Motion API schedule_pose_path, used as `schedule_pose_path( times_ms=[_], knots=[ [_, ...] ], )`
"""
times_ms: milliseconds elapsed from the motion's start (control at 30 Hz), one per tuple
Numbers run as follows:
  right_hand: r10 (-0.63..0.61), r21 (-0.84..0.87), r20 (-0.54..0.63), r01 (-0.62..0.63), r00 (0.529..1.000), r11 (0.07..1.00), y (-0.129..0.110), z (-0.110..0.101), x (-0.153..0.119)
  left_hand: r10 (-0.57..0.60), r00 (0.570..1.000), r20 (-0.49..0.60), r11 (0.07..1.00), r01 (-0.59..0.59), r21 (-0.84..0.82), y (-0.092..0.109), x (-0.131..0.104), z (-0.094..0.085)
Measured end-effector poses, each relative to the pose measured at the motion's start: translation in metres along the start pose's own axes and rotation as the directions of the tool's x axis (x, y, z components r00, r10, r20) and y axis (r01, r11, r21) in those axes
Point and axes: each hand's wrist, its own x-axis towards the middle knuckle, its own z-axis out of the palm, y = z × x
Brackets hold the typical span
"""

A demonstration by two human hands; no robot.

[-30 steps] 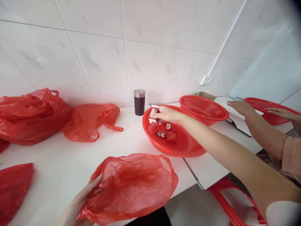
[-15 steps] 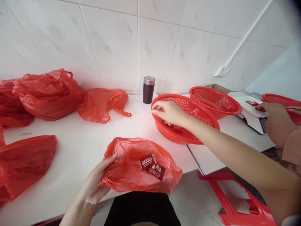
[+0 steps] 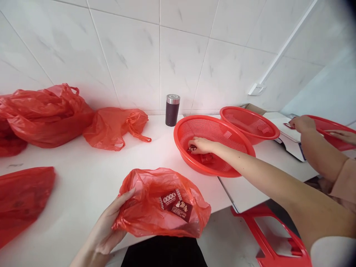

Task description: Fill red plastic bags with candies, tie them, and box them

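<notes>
My left hand (image 3: 112, 218) grips the left rim of a red plastic bag (image 3: 136, 226), thumb inside and fingers underneath, holding its mouth wide. Two small dark-red printed packets (image 3: 182, 210) lie in the bag, partly overlapping. My right hand (image 3: 200, 145) is down inside a red perforated plastic basket (image 3: 214, 122), its fingers curled on a small printed packet (image 3: 191, 148). Beside those fingers, another red packet (image 3: 207, 158) rests on the basket floor.
A dark tumbler (image 3: 172, 111) stands by the tiled wall. Several red bags (image 3: 50, 118) are heaped at the left. To the right are a second basket (image 3: 247, 120), a white scale (image 3: 292, 137) and a co-worker's hand (image 3: 304, 124). A red stool (image 3: 261, 237) stands below the table edge.
My right hand has moved from above the basket's near-left rim down into it, onto a packet. My left hand still holds the bag. The co-worker's hand has shifted over the scale.
</notes>
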Motion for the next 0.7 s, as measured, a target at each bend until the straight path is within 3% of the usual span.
schedule_pose_path(
  times_ms=[200, 333, 467, 600, 700],
  knots=[
    [-0.065, 0.106, -0.171, 0.083, 0.983, 0.991, -0.016, -0.034, -0.012, 0.011, 1.000, -0.013, 1.000, -0.011, -0.004, 0.003, -0.002, -0.006],
    [-0.153, 0.229, -0.330, 0.237, 0.931, 0.944, -0.052, -0.063, -0.045, 0.014, 0.999, -0.030, 1.000, -0.015, -0.024, 0.007, -0.002, -0.005],
    [-0.176, 0.188, -0.429, 0.279, 0.886, 0.942, -0.085, -0.070, -0.064, 0.015, 1.000, 0.017, 0.999, -0.014, -0.042, 0.007, -0.001, 0.003],
    [-0.129, 0.184, -0.501, 0.252, 0.856, 0.950, -0.084, -0.069, -0.060, -0.001, 1.000, 0.011, 0.998, 0.002, -0.069, 0.006, -0.003, 0.006],
    [-0.124, 0.184, -0.608, 0.291, 0.784, 0.939, -0.081, -0.077, -0.066, 0.002, 1.000, 0.000, 0.997, -0.002, -0.073, 0.007, -0.003, 0.005]
  ],
)
